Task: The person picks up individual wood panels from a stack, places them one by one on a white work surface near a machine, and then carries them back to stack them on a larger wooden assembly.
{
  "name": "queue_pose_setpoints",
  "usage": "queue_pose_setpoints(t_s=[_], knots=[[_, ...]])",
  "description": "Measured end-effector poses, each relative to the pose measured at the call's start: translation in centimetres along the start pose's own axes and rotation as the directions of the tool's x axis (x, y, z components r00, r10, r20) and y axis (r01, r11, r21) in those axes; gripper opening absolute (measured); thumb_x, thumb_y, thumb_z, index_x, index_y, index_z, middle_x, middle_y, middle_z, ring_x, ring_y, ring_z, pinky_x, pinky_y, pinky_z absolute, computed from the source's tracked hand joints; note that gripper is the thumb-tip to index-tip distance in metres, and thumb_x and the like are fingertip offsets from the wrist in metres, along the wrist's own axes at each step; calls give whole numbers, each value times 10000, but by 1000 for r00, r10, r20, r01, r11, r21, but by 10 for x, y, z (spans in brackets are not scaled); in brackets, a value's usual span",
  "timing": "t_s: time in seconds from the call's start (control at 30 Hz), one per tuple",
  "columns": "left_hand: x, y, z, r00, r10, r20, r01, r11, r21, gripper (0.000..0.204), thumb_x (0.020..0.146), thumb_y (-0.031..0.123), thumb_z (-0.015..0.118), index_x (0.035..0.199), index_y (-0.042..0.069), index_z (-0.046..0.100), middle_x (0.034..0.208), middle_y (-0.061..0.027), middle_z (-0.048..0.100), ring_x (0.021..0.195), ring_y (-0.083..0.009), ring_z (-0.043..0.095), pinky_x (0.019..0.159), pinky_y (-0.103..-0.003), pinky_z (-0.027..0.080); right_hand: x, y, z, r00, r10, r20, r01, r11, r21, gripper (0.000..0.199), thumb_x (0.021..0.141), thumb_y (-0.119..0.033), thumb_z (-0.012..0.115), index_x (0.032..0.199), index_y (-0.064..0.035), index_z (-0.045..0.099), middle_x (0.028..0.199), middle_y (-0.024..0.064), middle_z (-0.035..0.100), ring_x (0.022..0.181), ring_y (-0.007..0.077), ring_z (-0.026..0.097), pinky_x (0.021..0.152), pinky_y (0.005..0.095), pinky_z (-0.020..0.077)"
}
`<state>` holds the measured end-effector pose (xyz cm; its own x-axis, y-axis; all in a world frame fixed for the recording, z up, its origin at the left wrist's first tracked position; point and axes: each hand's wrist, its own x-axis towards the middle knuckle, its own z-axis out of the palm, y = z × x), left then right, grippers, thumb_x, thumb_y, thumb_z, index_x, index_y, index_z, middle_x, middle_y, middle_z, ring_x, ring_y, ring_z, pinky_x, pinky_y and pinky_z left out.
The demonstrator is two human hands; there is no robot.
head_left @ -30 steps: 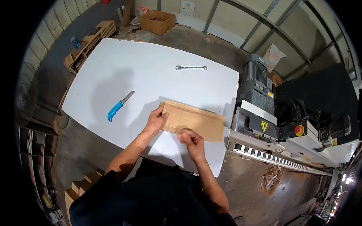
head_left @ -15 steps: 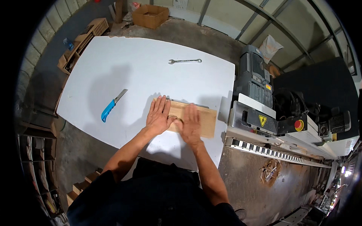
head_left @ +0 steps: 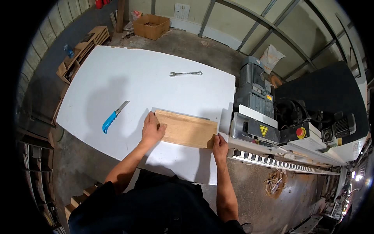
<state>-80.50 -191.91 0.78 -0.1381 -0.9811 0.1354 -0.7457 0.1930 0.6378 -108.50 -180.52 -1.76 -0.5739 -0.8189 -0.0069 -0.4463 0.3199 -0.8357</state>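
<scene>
- Board (head_left: pixel 187 129): flat wooden panel, lying on the white desk (head_left: pixel 128 78) at its near right part, just left of the machine (head_left: pixel 272 121)
- Left hand (head_left: pixel 152 130): palm down on the board's left end, fingers together, thumb laid over the top face
- Right hand (head_left: pixel 220 147): at the board's near right corner, fingers curled against its edge
- Knife (head_left: pixel 113 117): blue handle, on the desk left of the board, apart from it
- Wrench (head_left: pixel 186 73): on the desk, far side, well apart from the board
</scene>
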Motion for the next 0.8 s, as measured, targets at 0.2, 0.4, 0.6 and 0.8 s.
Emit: queue_pose_setpoints(t_s=[0.2, 0.4, 0.6, 0.8], knots=[[0, -13, -2, 978, -141, 156, 202, 835, -512, 579, 792, 162, 639, 1242, -123, 414, 872, -180, 660, 784, -222, 646, 730, -293, 495, -16, -8, 18, 992, 106, -65, -98, 989, 114, 337, 934, -283, 532, 1133, -28, 623, 818, 168, 670, 756, 131, 600, 699, 290, 479], [3, -13, -6, 943, -217, 254, 324, 777, -540, 429, 790, 76, 632, 1185, -39, 510, 952, -142, 665, 833, -178, 632, 756, -288, 490, -14, -1, 21, 992, 103, -67, -82, 960, 268, 314, 920, -201, 552, 1148, 5, 613, 877, 111, 689, 797, 113, 581, 731, 271, 478], [1, -16, -4, 936, -203, 287, 344, 693, -633, 341, 790, 34, 621, 1121, -15, 556, 952, -88, 662, 838, -139, 618, 765, -264, 481, -19, -1, 24, 980, 191, -63, -161, 932, 324, 325, 909, -224, 570, 1147, -8, 619, 903, 107, 693, 826, 104, 587, 764, 269, 473], [-5, -21, -19, 930, -164, 329, 350, 668, -657, 385, 804, 8, 603, 1184, -8, 538, 975, -57, 642, 850, -116, 591, 757, -256, 473, -26, 4, 30, 981, 191, -6, -174, 901, 397, 342, 906, -226, 583, 1157, 4, 612, 897, 89, 685, 827, 98, 580, 761, 256, 471]])
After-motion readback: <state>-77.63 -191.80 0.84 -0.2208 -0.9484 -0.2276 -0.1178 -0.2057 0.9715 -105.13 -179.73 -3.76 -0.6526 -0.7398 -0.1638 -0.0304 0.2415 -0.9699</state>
